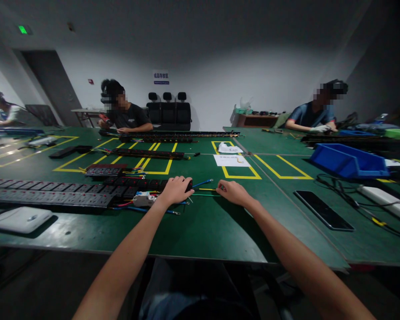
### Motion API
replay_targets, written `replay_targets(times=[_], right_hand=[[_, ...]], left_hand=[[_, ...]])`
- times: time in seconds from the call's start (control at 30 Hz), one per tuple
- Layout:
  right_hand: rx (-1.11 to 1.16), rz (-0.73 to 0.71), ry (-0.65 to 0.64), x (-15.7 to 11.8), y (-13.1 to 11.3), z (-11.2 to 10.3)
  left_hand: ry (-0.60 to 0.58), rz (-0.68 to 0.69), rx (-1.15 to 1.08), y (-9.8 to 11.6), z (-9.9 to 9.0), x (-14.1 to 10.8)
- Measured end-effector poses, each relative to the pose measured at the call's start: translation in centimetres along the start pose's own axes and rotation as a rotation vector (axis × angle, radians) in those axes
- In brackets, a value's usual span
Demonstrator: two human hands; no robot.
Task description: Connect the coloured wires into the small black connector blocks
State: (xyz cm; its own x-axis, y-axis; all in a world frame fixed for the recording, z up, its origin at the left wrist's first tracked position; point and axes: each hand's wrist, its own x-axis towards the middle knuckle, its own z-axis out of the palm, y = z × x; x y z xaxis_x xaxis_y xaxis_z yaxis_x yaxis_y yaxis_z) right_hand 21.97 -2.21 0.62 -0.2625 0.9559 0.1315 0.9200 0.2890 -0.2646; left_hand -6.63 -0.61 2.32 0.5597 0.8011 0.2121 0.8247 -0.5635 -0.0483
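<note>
Near the middle of the green table, my left hand [176, 190] is closed over the right end of a long black socket strip [120, 190]. To its right, my right hand [233, 192] pinches the end of a yellow-green wire [205, 190] that runs out from under my left hand. A blue wire [202, 182] with a metal lug sticks out just behind. Below my left wrist, another blue wire [162, 210] lies on the table beside a white-grey breaker [145, 198] joined to the nearer strip [53, 198].
A white box [22, 219] lies at the left front. On the right are a phone [323, 210], a white power strip [388, 202], black cables and a blue bin [348, 161]. Paper sheets [231, 160] lie ahead. Several people sit across the table.
</note>
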Motion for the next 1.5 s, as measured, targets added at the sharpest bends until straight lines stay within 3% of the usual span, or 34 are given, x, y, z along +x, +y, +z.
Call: replay_targets(times=[1.5], right_hand=[[-0.025,-0.01,-0.009,0.27,0.23,0.55]], left_hand=[[0.014,-0.004,0.007,0.03,0.06,-0.02]])
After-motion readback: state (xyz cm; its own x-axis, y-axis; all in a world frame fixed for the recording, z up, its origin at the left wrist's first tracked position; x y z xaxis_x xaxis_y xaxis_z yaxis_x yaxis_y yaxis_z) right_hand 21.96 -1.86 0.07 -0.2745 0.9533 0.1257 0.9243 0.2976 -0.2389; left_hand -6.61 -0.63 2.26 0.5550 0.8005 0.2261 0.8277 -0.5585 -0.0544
